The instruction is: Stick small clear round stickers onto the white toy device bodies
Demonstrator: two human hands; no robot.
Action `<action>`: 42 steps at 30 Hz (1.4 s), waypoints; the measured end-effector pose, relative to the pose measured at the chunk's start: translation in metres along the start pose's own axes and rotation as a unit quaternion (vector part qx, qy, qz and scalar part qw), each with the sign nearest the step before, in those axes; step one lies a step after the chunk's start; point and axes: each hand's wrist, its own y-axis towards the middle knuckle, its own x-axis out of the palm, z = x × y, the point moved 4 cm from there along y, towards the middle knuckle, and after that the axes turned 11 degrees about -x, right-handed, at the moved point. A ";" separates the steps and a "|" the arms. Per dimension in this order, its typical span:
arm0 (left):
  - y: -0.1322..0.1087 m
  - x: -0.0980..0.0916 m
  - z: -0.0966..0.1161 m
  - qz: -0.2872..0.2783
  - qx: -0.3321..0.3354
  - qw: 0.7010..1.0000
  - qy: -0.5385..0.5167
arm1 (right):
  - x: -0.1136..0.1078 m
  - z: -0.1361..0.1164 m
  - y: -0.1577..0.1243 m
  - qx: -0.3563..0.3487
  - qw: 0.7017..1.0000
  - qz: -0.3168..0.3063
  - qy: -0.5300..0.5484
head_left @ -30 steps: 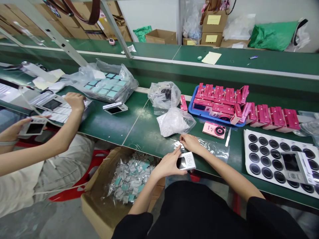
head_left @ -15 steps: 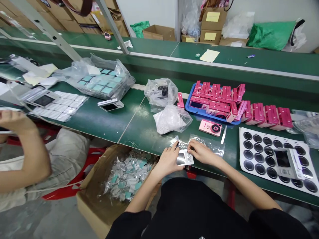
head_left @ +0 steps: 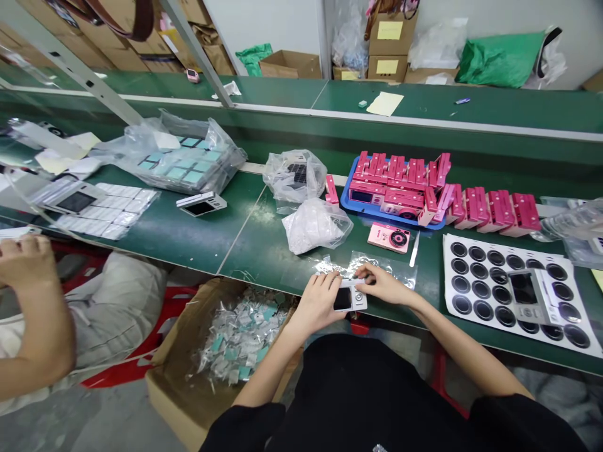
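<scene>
A silver compact camera (head_left: 358,299) lies screen up at the bench's near edge. My left hand (head_left: 316,302) is closed around its left end, the fingers along the top and the thumb along the bottom. At the camera's upper right corner, my right hand (head_left: 379,284) has its fingers bent together in a pinch; whether they hold something small is hidden. Just behind the camera lie pieces of clear plastic film (head_left: 360,260). A pink camera (head_left: 389,238) lies flat beyond my right hand, with white tweezers (head_left: 414,249) beside it.
A blue tray (head_left: 347,199) carries pink cameras, and more stand to its right. A sheet of round black stickers (head_left: 459,285) has a silver camera (head_left: 530,294) on it. Below the bench, a carton (head_left: 176,358) holds film scraps. Another person's arm (head_left: 38,314) is at left.
The view has shifted slightly, so the bench items appear a little further left. Both hands remain at the silver camera, whose screen now looks darker.
</scene>
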 end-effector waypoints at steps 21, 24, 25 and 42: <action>0.002 -0.001 0.013 -0.002 -0.014 0.998 -0.053 | -0.001 -0.007 -0.027 0.011 0.990 0.112 0.080; -0.003 -0.007 0.018 -0.045 -0.037 0.989 -0.135 | -0.005 -0.020 -0.026 -0.003 0.995 0.077 0.058; -0.006 -0.007 0.020 -0.080 -0.040 0.979 -0.183 | -0.006 -0.028 -0.026 -0.015 0.998 0.049 0.038; -0.052 0.086 0.044 -0.344 -0.143 0.425 -0.825 | -0.010 -0.015 0.010 -0.013 0.986 0.011 -0.166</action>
